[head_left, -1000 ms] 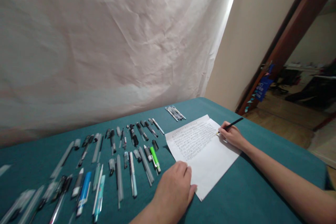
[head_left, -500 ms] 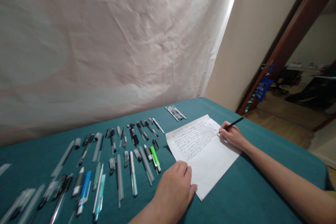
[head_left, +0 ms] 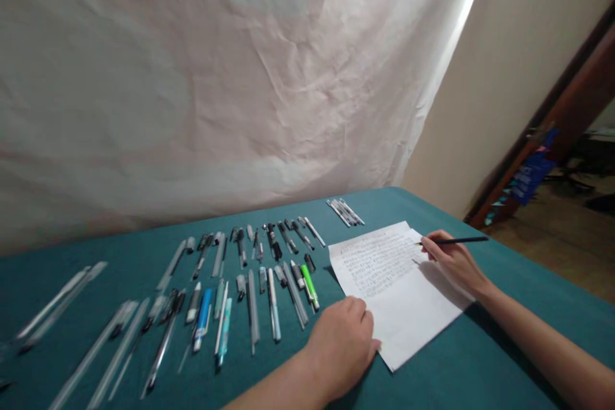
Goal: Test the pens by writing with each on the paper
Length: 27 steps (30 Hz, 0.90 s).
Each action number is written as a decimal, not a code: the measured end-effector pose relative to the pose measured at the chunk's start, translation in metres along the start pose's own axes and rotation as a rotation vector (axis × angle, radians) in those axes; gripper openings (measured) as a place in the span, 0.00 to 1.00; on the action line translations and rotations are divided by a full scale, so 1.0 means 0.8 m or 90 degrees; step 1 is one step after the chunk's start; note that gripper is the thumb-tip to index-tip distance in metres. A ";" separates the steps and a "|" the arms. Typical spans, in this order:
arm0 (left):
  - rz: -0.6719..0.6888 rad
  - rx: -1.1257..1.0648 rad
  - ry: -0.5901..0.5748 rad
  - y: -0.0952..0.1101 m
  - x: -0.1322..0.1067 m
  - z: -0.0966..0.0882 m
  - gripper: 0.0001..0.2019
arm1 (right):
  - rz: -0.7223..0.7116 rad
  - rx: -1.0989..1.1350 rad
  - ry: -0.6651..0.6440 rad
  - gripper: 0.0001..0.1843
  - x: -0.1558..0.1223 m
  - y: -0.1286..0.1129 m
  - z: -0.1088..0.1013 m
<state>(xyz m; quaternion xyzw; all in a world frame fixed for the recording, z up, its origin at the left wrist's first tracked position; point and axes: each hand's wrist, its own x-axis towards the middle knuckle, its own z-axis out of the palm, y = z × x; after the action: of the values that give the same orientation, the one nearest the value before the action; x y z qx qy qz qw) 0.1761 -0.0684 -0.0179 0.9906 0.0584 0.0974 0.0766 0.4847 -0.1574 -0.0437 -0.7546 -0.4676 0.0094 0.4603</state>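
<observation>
My right hand (head_left: 449, 259) pinches a slim black pen (head_left: 464, 240) above the upper right of a white paper sheet (head_left: 408, 327). The pen lies nearly level, and its tip is off the sheet, with a shadow below. Rows of small dark handwriting cover the sheet's upper part; the words are too small to read. A second sheet's edge peeks out underneath. At the lower left of the paper, my left hand (head_left: 343, 346) rests palm down, thumb apart and over the sheet's edge. It holds nothing that I can see.
Several pens taken apart, with caps and barrels, lie in rows on the green tablecloth (head_left: 269, 384), among them a green barrel (head_left: 310, 287) and a blue one (head_left: 202, 319). A bundle of thin sticks (head_left: 346, 212) is farther back. A pale sheet (head_left: 230, 90) hangs behind.
My right hand has lifted the pen off the paper and tipped it closer to level. My left hand stays at the sheet's edge. The camera view has swung left.
</observation>
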 end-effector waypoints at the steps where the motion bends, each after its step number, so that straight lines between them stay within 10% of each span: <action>1: 0.003 0.010 0.005 -0.001 -0.002 -0.003 0.09 | -0.029 0.020 -0.039 0.13 0.000 -0.018 0.007; 11: -0.119 0.013 0.118 -0.037 -0.039 -0.048 0.07 | -0.318 -0.052 -0.311 0.12 0.002 -0.195 0.135; 27: -0.253 -0.260 0.330 -0.073 -0.066 -0.039 0.13 | -0.275 -0.028 -0.396 0.20 0.006 -0.193 0.206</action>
<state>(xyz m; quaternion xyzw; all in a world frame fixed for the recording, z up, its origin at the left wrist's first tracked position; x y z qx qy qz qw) 0.1122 -0.0138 -0.0067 0.8670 0.2459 0.3373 0.2721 0.3065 -0.0196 -0.0276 -0.6092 -0.7336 0.1307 0.2714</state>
